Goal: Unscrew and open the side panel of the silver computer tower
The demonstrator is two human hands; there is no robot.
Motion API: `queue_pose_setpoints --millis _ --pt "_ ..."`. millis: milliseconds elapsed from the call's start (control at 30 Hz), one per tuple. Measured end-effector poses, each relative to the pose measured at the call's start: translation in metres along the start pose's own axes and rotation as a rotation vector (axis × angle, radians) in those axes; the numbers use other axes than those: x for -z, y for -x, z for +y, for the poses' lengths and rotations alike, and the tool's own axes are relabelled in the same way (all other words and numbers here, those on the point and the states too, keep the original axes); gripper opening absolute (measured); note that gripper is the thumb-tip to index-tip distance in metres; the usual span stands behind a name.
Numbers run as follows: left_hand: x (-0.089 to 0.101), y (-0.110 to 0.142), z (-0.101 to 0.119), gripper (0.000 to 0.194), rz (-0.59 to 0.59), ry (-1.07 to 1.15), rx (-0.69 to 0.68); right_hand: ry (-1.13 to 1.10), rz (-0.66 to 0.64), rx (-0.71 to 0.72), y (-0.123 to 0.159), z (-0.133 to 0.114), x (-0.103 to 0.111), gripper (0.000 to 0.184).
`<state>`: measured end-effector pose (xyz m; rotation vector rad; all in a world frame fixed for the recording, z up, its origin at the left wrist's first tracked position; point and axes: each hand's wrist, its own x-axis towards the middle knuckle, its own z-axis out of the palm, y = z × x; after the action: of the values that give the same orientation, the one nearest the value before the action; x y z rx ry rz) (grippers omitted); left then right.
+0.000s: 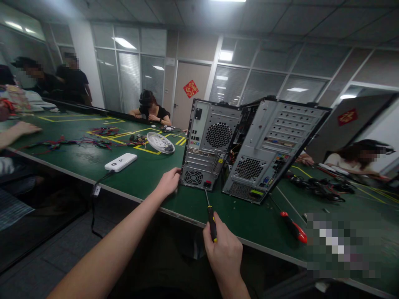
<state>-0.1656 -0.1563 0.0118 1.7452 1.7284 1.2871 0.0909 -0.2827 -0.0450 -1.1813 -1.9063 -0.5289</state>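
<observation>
My right hand is closed around the black-and-yellow handle of a screwdriver. Its thin shaft points up and away, with the tip at the bottom edge of the left computer case, below the red-marked power socket. That case stands upright, its rear panel with fan grilles and ports towards me. At its lower left side, my left hand holds the case, with the fingertips hidden. Just right stands a second computer case, tilted in view, its back also facing me.
A red-and-black screwdriver lies right of the cases. Left are a white power bank with a cable, a round clear-rimmed disc and tangled wires. Black cables lie farther right. Several people sit or stand around the green table.
</observation>
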Motion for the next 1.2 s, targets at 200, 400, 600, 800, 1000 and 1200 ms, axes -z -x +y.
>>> queue_pose_setpoints --millis 200,400,600,800,1000,1200 --pt "0.0002 0.0004 -0.0001 0.042 0.005 0.009 0.002 0.014 0.000 -0.005 0.0011 -0.0003 0.0002 0.037" --pt "0.0004 0.0005 -0.0011 0.042 0.008 0.011 -0.002 0.002 -0.013 -0.012 0.0014 -0.0005 0.0002 0.037" --pt "0.0008 0.0002 0.0003 0.042 -0.004 0.003 0.014 0.022 -0.018 -0.012 0.0013 -0.0012 0.0019 0.037" --pt "0.0005 0.0000 0.0000 0.043 -0.010 0.000 0.020 0.044 -0.027 -0.010 0.0024 -0.0021 0.0014 0.036" --pt "-0.0002 -0.0004 -0.0012 0.042 0.002 -0.015 0.001 0.025 -0.020 0.001 0.0011 -0.0038 0.0016 0.038" --pt "0.0008 0.0001 -0.0005 0.041 0.006 -0.005 0.007 0.029 -0.015 0.006 -0.0001 -0.0050 0.0029 0.037"
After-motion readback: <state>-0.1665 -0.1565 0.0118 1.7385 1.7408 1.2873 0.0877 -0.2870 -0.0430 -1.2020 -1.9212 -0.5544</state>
